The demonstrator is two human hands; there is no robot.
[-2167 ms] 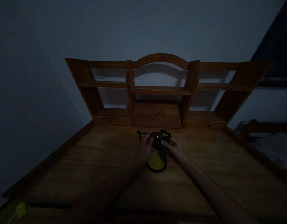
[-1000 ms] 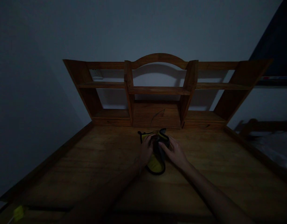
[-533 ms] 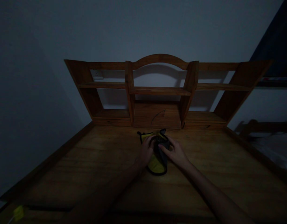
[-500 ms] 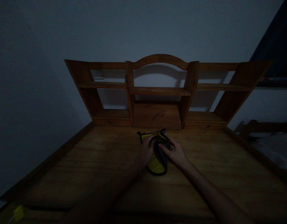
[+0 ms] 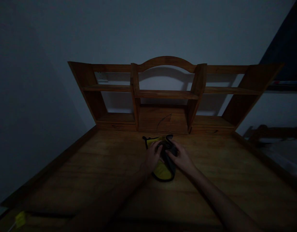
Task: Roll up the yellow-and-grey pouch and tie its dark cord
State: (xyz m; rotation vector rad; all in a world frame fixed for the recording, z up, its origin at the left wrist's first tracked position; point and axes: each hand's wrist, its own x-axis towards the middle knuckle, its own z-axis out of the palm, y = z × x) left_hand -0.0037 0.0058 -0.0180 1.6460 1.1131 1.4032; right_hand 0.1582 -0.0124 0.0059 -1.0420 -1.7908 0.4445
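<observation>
A yellow and grey cloth point(image 5: 162, 172) with black edging lies bunched on the wooden desk, its yellow lower part folded toward me and its grey side turned up at the right. On its left part, my left hand point(image 5: 153, 155) has its fingers closed over the folds. From the right, my right hand point(image 5: 180, 157) grips the grey side, thumb on top. Between the two hands is a dark area; whether a small dark thing is wrapped there, I cannot tell in the dim light.
The wooden desk top point(image 5: 102, 161) spreads around the cloth. A wooden shelf unit point(image 5: 166, 94) with several compartments stands along its back edge, before the wall. A yellow tag-like thing point(image 5: 20, 219) shows at the front left. Pale bedding point(image 5: 283, 154) is at the right.
The grey part of the cloth has shifted slightly right under my right hand. My left thumb and fingers have moved a little. Both hands stay on the cloth.
</observation>
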